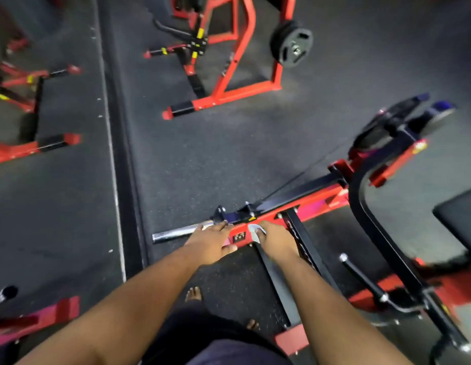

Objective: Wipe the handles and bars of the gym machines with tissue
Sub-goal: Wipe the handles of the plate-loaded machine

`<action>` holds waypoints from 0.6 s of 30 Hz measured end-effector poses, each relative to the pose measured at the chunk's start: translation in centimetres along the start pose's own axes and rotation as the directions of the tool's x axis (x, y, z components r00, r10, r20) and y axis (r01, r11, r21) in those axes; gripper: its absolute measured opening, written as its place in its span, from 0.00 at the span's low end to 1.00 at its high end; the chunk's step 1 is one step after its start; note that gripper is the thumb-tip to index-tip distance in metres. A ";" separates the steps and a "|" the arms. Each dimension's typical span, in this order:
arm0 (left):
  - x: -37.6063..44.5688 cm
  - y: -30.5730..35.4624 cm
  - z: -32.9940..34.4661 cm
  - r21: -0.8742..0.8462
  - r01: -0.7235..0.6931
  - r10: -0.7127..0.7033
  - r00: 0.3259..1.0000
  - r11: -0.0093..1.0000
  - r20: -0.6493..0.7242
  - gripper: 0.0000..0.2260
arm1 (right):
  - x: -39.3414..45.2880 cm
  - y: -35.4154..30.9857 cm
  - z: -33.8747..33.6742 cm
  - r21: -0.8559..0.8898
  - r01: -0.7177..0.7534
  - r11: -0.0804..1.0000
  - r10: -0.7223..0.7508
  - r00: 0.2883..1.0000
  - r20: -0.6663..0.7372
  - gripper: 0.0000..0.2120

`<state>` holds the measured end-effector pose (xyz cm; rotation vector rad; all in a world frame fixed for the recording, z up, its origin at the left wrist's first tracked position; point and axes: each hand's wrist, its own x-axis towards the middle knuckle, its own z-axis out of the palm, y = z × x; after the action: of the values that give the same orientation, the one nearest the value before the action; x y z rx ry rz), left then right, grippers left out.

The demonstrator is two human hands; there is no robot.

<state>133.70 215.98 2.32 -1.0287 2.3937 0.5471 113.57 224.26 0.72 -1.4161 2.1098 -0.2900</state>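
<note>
A red and black gym machine [316, 198] lies low across the middle right, with a chrome bar [176, 233] sticking out at its left end. My left hand [212, 239] rests on the inner end of that chrome bar, fingers fairly straight over it. My right hand [275, 237] presses a small white tissue [254, 231] against the red frame just right of a black label. Only part of the tissue shows past my fingers.
A curved black handle bar [371, 227] and a black seat pad [458, 219] stand to the right. Another red machine [242, 61] with a black weight plate [292, 47] stands behind. More red frames [31, 143] sit left of a floor strip. My bare feet [193, 293] are below.
</note>
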 end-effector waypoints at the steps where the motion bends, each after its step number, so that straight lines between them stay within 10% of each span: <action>1: -0.8 -1.3 -0.4 -0.033 0.032 -0.032 0.999 0.999 -0.007 0.33 | 0.7 -1.4 0.0 -0.027 0.045 0.999 -0.045 0.999 0.002 0.12; 18: -8.2 -30.6 -3.6 -0.297 0.378 -0.416 0.907 0.877 -0.071 0.36 | 15.6 -32.0 7.9 -0.146 0.334 0.931 -0.322 0.942 0.097 0.12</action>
<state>160.61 199.12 4.66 -1.6819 2.1569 0.6892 138.60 198.04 4.27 -1.8504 1.8668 -0.1974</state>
